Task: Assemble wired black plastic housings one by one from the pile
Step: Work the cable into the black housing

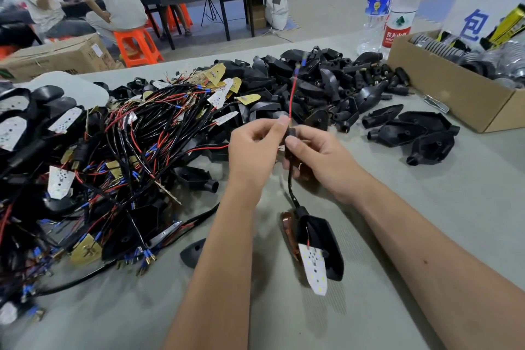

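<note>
Both your hands hold one wired black plastic housing above the grey table.

Your left hand point(255, 148) pinches the thin red wire point(292, 94) between thumb and forefinger, and this wire goes up from your fingers with a small blue and brass terminal at its end. Your right hand point(318, 159) grasps a small black plastic sleeve point(291, 133) on the black cable point(291, 187). The cable hangs down from it to the pointed black plastic housing point(321, 244), which has a white LED board point(314, 267) at its open side. The housing is low, near the grey table point(426, 207); I cannot tell if it touches. To your left lies the pile of wired boards and housings point(99, 150), and behind your hands the heap of empty black shells point(326, 85). A brown cardboard box point(443, 88) stands at the right, two clear plastic bottles point(392, 6) behind it.
</note>
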A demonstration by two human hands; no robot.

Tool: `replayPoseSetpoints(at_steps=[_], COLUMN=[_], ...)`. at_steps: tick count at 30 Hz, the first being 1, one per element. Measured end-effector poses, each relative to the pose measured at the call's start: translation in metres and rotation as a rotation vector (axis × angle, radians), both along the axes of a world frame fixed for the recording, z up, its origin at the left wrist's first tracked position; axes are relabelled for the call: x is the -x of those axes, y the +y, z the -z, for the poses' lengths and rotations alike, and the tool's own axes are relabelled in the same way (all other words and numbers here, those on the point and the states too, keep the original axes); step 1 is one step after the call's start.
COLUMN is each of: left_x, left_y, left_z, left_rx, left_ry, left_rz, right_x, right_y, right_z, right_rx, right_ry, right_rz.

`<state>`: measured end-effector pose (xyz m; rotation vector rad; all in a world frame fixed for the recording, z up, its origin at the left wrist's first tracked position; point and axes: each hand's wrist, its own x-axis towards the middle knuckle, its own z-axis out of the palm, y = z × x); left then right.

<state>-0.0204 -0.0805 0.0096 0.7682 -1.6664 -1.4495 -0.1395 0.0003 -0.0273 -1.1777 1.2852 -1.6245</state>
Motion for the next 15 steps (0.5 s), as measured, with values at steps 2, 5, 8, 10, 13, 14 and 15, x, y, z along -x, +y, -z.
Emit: replayPoseSetpoints(at_steps=[2,5,8,10,13,14,15], left_x=[-0.001,-0.005,-0.010,-0.013,-0.015,-0.015,-0.014], left_y=[0.000,-0.011,-0.020,-0.023,-0.025,-0.025,-0.024], left_z=[-0.001,-0.002,-0.003,-0.002,-0.002,-0.003,-0.004], left_rx=[-0.017,0.016,0.002,-0.063,-0.112,-0.104,-0.092], left_ry=[0.036,0.000,-0.013,0.007,0.050,0.074,0.105], left_rz=[0.046,0.010,0.014,-0.001,-0.030,-0.040,-0.046], right_x=[-0.002,-0.001,0.000,0.000,0.001,0.001,0.002], right_y=[0.000,0.000,0.002,0.004,0.006,0.005,0.005], right_z=[0.001,0.001,0.000,-0.001,-0.003,-0.003,-0.003], right_rx=[-0.014,-0.038,-0.046,-0.042,-0.076,-0.088,-0.094], right_ry=[0.068,0.090,0.153,0.151,0.146,0.137,0.124], right_rz=[-0.011,-0.025,-0.059,-0.102,-0.146,-0.154,-0.159])
